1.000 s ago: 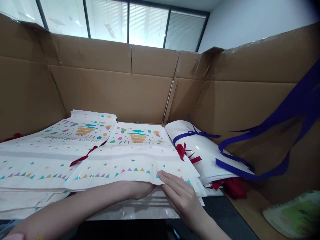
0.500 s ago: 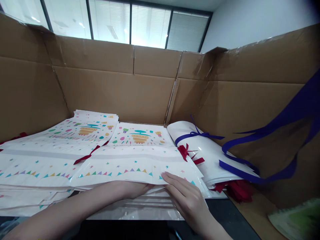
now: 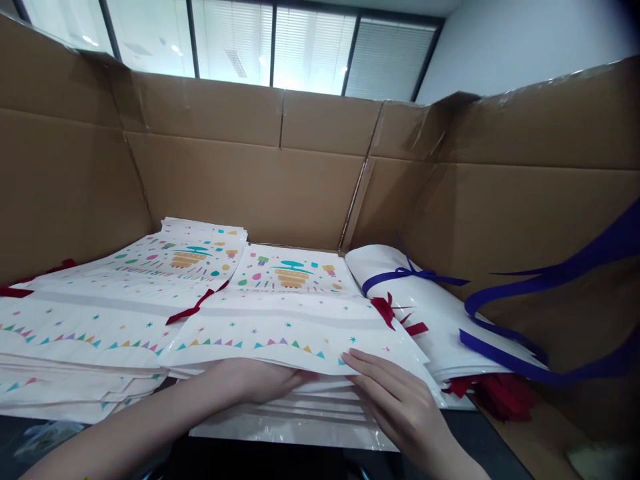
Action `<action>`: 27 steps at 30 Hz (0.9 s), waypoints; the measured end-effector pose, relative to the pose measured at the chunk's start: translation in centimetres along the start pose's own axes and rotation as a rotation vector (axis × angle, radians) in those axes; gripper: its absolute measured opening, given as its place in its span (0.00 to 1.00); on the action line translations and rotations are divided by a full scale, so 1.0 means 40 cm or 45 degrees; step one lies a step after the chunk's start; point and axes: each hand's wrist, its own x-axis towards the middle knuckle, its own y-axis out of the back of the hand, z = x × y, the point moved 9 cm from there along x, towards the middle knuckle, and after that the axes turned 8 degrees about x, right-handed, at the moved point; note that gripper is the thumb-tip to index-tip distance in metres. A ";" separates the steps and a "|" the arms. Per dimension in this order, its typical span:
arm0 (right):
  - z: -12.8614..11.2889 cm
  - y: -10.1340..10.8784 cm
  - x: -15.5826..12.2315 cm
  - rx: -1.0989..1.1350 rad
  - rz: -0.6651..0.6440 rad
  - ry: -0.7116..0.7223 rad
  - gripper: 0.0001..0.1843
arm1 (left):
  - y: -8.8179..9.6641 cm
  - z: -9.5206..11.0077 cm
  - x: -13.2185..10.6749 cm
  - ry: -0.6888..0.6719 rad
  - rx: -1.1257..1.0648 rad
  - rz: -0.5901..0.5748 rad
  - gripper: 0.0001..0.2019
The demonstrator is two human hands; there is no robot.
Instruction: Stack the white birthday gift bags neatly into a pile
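Two stacks of flat white gift bags, printed with a birthday cake, stars and bunting, lie side by side with red ribbons at their edges. My right hand [image 3: 400,400] grips the near edge of the top gift bag [image 3: 295,313] in the middle stack, fingertips on its printed face. My left hand [image 3: 265,381] reaches in under that raised edge from the left, its fingers hidden beneath the bag. More bags show below both hands as layered white edges. The left stack [image 3: 120,313] is untouched. A red ribbon [image 3: 193,310] lies between the stacks.
Tall cardboard walls [image 3: 240,173] enclose the back and sides. At right lies a rolled white bundle [image 3: 425,320] tied with blue ribbon [image 3: 385,279], beside red ribbon ends [image 3: 505,395]. Loose blue ribbon [image 3: 505,353] hangs there. Clear plastic [image 3: 47,437] lies at lower left.
The whole view has shifted, so the stacks and hands appear slightly further right. Both hands keep nearly the same position at the bag's edge.
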 end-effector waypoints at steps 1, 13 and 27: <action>-0.002 0.002 0.003 -0.006 -0.014 -0.004 0.13 | 0.010 0.009 -0.030 -0.027 -0.011 -0.049 0.20; -0.028 -0.144 0.159 -0.089 -0.535 -0.032 0.31 | 0.212 -0.384 -0.541 0.363 0.453 0.423 0.24; 0.105 -0.247 0.127 0.137 -1.096 -0.428 0.42 | 0.324 -0.486 -0.713 0.542 0.507 1.104 0.05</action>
